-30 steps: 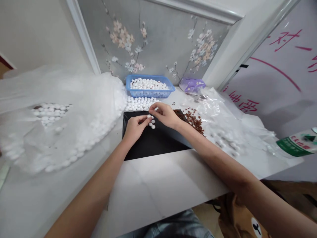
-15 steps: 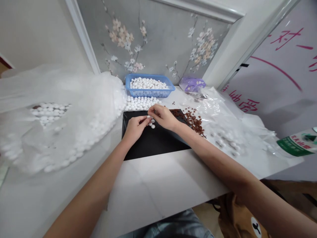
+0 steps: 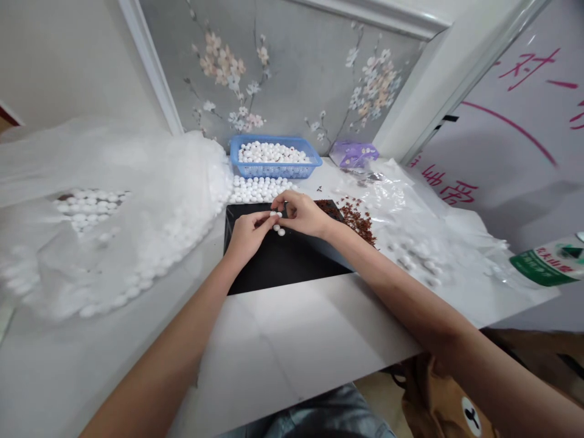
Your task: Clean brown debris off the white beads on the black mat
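Observation:
Over the black mat (image 3: 274, 267), my left hand (image 3: 246, 237) pinches a small round white piece (image 3: 272, 214) between thumb and fingertips. My right hand (image 3: 303, 214) meets it from the right, its thumb and curled fingers at a second white piece (image 3: 280, 215). The two pieces sit side by side, and I cannot tell whether they are joined. Just below the fingertips two more white pieces (image 3: 281, 232) lie on the mat. Beyond the hands, rows of white pieces (image 3: 262, 190) are spread on the table.
A blue plastic basket (image 3: 276, 170) of white pieces stands at the back. Small reddish-brown star-shaped bits (image 3: 356, 222) are heaped at the mat's right edge. A large translucent bag (image 3: 173, 182) of white pieces fills the left; clear plastic bags (image 3: 410, 213) and a bottle (image 3: 547, 264) lie right.
My right fingers have shifted slightly, and its thumb now shows lower and apart from the index finger. A white piece has come up beside the one in my left hand.

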A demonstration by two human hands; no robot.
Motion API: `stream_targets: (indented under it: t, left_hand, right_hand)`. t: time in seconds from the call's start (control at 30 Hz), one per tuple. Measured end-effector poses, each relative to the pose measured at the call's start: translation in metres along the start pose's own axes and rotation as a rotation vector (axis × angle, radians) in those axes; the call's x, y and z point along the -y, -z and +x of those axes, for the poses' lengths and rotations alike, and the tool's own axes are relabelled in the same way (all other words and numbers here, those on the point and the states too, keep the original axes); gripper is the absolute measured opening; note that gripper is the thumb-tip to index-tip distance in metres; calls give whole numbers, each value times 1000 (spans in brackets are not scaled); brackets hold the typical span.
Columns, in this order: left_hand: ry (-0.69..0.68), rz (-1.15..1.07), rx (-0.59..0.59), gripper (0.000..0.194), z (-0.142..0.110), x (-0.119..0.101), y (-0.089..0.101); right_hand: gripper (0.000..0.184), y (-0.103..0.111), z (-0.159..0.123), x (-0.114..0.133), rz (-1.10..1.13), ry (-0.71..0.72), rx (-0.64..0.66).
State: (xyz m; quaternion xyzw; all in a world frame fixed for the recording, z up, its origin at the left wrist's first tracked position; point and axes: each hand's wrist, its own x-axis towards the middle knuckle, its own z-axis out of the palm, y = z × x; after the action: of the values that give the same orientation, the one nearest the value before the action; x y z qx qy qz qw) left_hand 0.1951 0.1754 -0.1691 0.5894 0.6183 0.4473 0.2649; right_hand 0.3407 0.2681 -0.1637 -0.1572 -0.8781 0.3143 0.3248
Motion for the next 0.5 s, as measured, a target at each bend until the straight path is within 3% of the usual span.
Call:
stream_targets:
  t: [0.23, 0.5]
  left_hand:
    - [-1, -15, -8, 42, 1, 5, -1]
    - [10, -41, -1, 43, 1, 6, 0]
  right_hand:
    - [15, -2, -1, 0, 0, 23, -37]
    - [15, -8, -4, 0, -17, -76, -83]
